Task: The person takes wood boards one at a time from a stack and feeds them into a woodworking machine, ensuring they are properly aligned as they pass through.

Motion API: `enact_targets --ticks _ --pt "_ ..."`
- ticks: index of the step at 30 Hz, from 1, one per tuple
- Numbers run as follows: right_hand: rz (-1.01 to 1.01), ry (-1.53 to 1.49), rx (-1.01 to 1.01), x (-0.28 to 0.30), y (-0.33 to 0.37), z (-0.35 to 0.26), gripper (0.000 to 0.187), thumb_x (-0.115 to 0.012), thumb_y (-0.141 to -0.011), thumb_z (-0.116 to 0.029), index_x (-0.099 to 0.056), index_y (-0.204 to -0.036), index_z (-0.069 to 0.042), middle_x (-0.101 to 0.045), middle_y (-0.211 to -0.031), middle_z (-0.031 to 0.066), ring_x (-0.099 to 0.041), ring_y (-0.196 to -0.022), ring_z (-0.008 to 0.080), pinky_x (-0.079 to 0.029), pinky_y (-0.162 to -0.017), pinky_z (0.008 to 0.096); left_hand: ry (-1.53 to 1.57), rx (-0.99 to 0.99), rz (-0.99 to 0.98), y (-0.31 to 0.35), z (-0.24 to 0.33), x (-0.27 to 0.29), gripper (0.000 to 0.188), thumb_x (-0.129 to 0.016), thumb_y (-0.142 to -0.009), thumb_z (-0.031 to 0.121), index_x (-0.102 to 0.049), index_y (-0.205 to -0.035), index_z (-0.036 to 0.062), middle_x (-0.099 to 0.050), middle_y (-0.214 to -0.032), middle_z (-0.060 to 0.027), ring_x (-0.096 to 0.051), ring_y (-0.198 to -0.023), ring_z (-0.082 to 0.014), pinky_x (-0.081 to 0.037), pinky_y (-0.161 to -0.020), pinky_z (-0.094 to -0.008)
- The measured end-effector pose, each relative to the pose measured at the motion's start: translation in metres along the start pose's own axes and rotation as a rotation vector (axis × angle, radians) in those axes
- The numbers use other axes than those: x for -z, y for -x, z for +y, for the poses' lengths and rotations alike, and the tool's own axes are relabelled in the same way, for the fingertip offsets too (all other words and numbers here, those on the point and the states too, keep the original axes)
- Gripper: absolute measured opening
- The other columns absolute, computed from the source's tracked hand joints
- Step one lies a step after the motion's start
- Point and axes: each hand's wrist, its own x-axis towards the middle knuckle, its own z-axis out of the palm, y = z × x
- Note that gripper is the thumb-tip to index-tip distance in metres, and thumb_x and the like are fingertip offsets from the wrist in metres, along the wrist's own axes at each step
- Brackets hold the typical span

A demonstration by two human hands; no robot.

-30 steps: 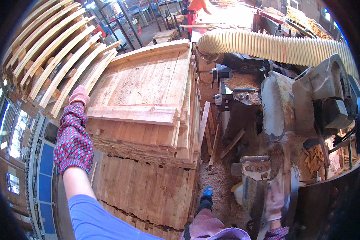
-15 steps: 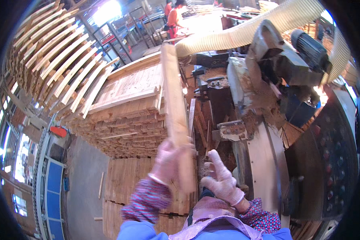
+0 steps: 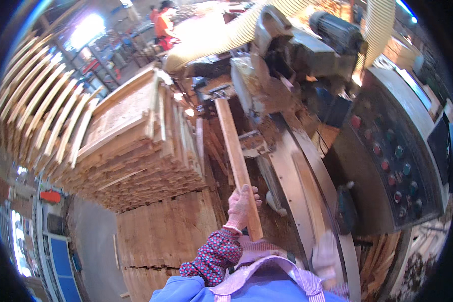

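My left hand (image 3: 241, 206), in a pinkish glove with a checked sleeve, grips the near end of a long narrow wooden slat (image 3: 232, 146). The slat points away from me, and its far end reaches the sawdust-covered head of a woodworking machine (image 3: 267, 85). My right hand (image 3: 324, 249), in a white glove, is blurred low down beside the machine's curved metal bed (image 3: 299, 176). It is off the slat, and I cannot make out its fingers.
A tall stack of cut boards (image 3: 136, 146) stands to my left, with slatted wooden frames (image 3: 35, 100) leaning behind it. A control panel with round buttons (image 3: 387, 151) is on the right. A ribbed dust hose (image 3: 221, 35) runs overhead. A person in orange (image 3: 163, 22) works far back.
My left hand took a slat from the stack and swung it right toward the machine. My right hand, which was near the slat, dropped away to the metal bed.
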Motion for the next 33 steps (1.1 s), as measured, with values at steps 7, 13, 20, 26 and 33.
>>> enact_targets --ticks 7,13,20,26,33 --pt "0.049 0.130 0.099 -0.062 -0.294 -0.008 0.044 -0.049 -0.087 -0.013 -0.055 -0.129 -0.001 -0.051 -0.140 0.0196 -0.049 -0.127 0.0345 -0.036 -0.109 0.0443 -0.117 0.047 -0.019 -0.012 -0.018 0.005 0.033 -0.056 -0.100 0.031 -0.053 -0.112 0.0010 -0.064 -0.097 -0.0112 -0.063 -0.075 -0.0182 -0.058 -0.064 -0.0339" --pt "0.086 -0.502 -0.121 -0.078 -0.357 -0.037 0.045 -0.060 -0.089 -0.022 -0.054 -0.129 -0.002 -0.058 -0.131 0.0198 -0.058 -0.112 0.0359 -0.045 -0.099 0.0435 -0.049 -0.016 -0.092 -0.033 -0.024 -0.015 0.034 -0.059 -0.099 0.032 -0.057 -0.115 0.0023 -0.065 -0.098 -0.0059 -0.062 -0.079 -0.0136 -0.057 -0.072 -0.0308" --pt "-0.329 -0.917 -0.168 0.034 -0.156 -0.099 0.094 -0.074 -0.080 -0.023 -0.020 -0.153 -0.002 -0.051 -0.133 0.0322 -0.056 -0.119 0.0445 -0.048 -0.097 0.0447 -0.890 0.102 -0.535 -0.011 -0.041 -0.003 0.060 -0.062 -0.096 0.036 -0.043 -0.140 0.0000 -0.060 -0.129 -0.0157 -0.058 -0.116 -0.0229 -0.045 -0.100 -0.0349" --pt "-0.163 -0.228 -0.164 0.025 0.000 -0.023 0.073 -0.063 -0.082 -0.019 -0.036 -0.146 0.004 -0.043 -0.144 0.0298 -0.050 -0.125 0.0467 -0.042 -0.105 0.0494 -1.106 -0.735 -0.265 0.029 0.103 0.038 0.050 -0.072 -0.085 0.011 -0.057 -0.130 -0.0024 -0.058 -0.135 -0.0199 -0.052 -0.130 -0.0304 -0.040 -0.110 -0.0391" --pt "-0.007 0.079 0.002 -0.017 -0.153 -0.023 0.044 -0.054 -0.091 -0.018 -0.053 -0.129 0.004 -0.049 -0.137 0.0260 -0.045 -0.126 0.0458 -0.035 -0.110 0.0541 -1.384 -1.234 0.611 -0.019 0.360 0.178 0.059 -0.057 -0.097 0.044 -0.050 -0.140 0.0041 -0.050 -0.143 -0.0196 -0.048 -0.133 -0.0305 -0.038 -0.112 -0.0411"
